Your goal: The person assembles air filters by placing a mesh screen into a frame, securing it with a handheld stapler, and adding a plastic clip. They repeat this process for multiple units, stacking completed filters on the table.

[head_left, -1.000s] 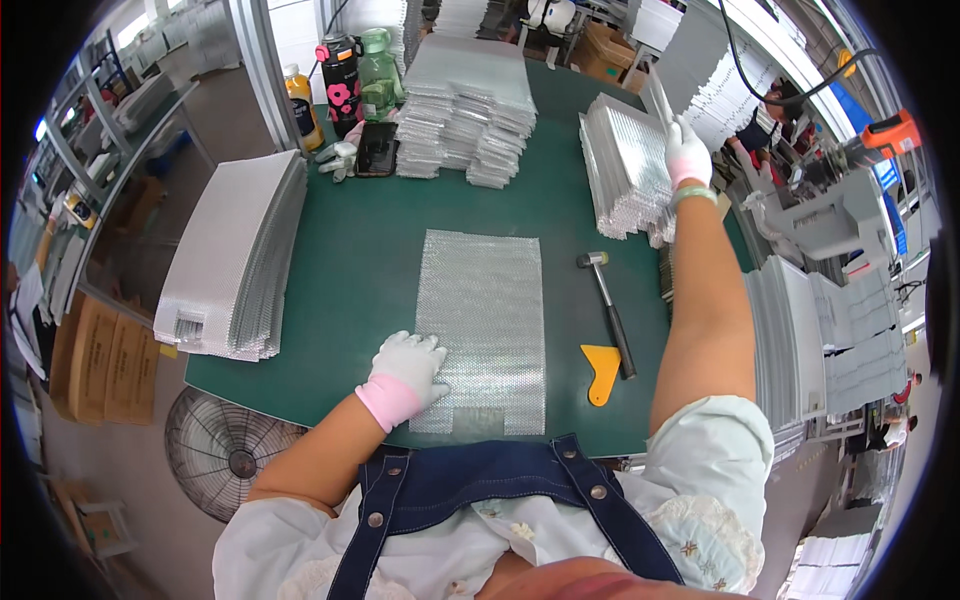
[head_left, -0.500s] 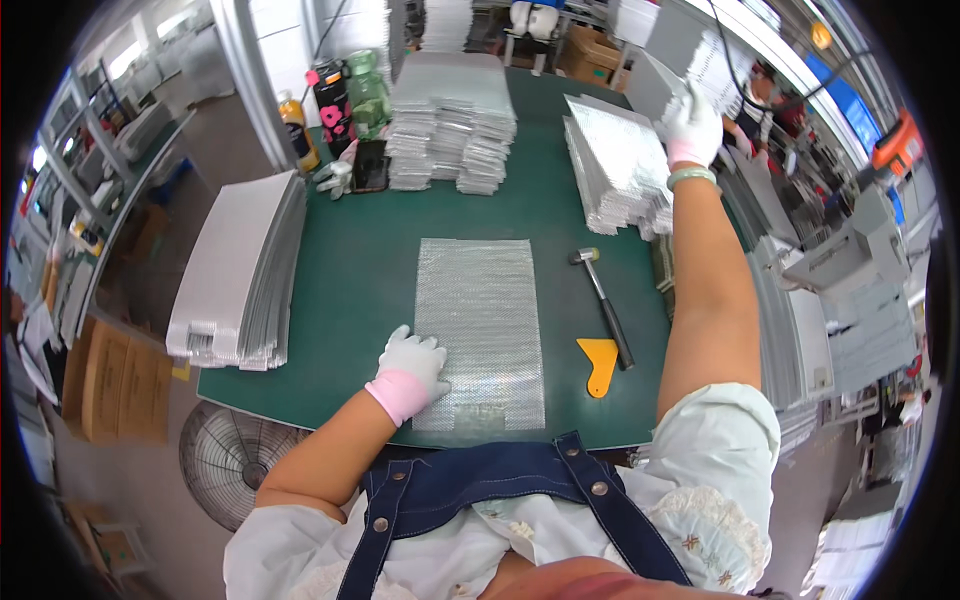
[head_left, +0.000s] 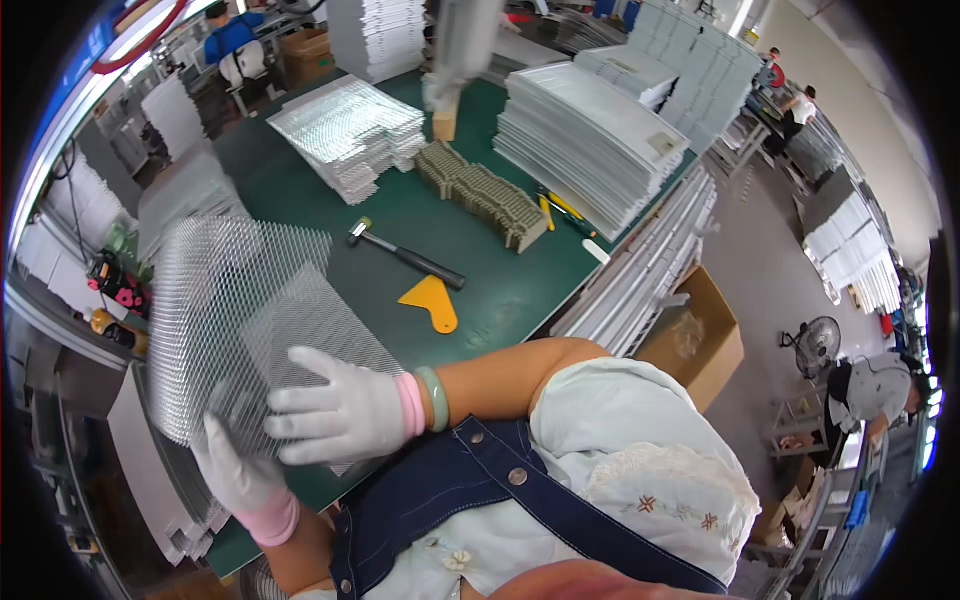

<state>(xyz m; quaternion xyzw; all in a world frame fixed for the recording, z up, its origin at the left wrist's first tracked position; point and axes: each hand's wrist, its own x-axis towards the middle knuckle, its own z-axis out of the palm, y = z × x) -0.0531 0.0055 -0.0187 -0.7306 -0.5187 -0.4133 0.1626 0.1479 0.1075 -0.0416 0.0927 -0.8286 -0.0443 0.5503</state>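
A curved silvery mesh sheet (head_left: 225, 320) stands raised at the left of the green table, partly blurred. My left hand (head_left: 240, 475), in a white glove with a pink cuff, grips its lower edge; part of the fingers is hidden by the sheet. My right hand (head_left: 345, 408), gloved alike, is open with fingers spread in front of the sheet's lower right side. Beneath that hand lies a flatter mesh sheet (head_left: 325, 325) on the table. A hammer (head_left: 405, 252) and a yellow scraper (head_left: 432, 303) lie beyond my right hand.
Behind the hammer are a stack of silvery mesh sheets (head_left: 350, 130) and a row of olive ridged blocks (head_left: 480, 190). A tall stack of white-edged panels (head_left: 590, 140) stands at the right, near a cutter (head_left: 567, 207). Past the table edge is an open cardboard box (head_left: 695, 335).
My view has swung to the right. The right hand has come back from the far stack to the front. A mesh sheet now stands raised over the flat one, at my left hand.
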